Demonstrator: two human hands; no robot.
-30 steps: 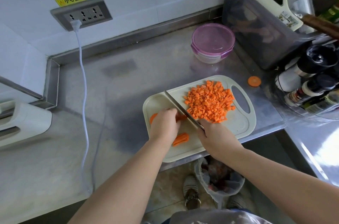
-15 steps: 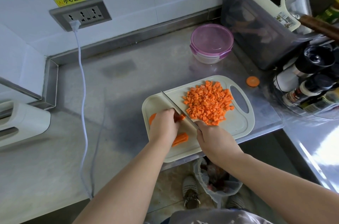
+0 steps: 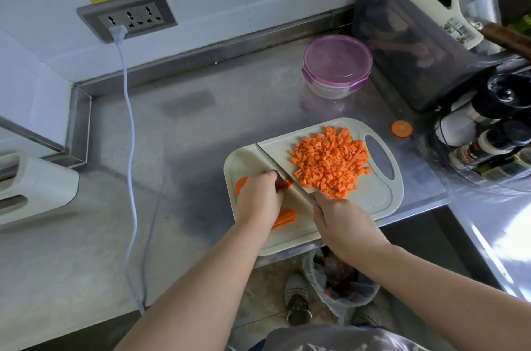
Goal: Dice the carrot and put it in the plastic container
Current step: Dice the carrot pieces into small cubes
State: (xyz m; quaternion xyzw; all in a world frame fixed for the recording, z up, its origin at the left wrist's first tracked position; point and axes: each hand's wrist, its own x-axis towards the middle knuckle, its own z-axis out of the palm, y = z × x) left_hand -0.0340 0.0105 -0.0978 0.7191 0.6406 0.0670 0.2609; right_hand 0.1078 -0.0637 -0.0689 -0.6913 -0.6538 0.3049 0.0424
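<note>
Hands first: my right hand (image 3: 342, 221) grips the knife (image 3: 280, 171), my left hand (image 3: 258, 198) curls over carrot sticks (image 3: 286, 184) so they stay put under it. Diced carrot (image 3: 330, 167) is heaped aside on the board (image 3: 382, 201), clear of cutting. Beyond, the lidded plastic container (image 3: 336, 66) waits.

Orange diced carrot (image 3: 329, 165) heaped, lidded plastic container (image 3: 336, 66) (purple) behind

the left hand (image 3: 258, 201) and right hand (image 3: 346, 228) are on bare arms (image 3: 198, 281), with a grey patterned top (image 3: 330, 340) at 6 o'clock and white shoes (image 3: 296, 291) with little holes above it.
</note>
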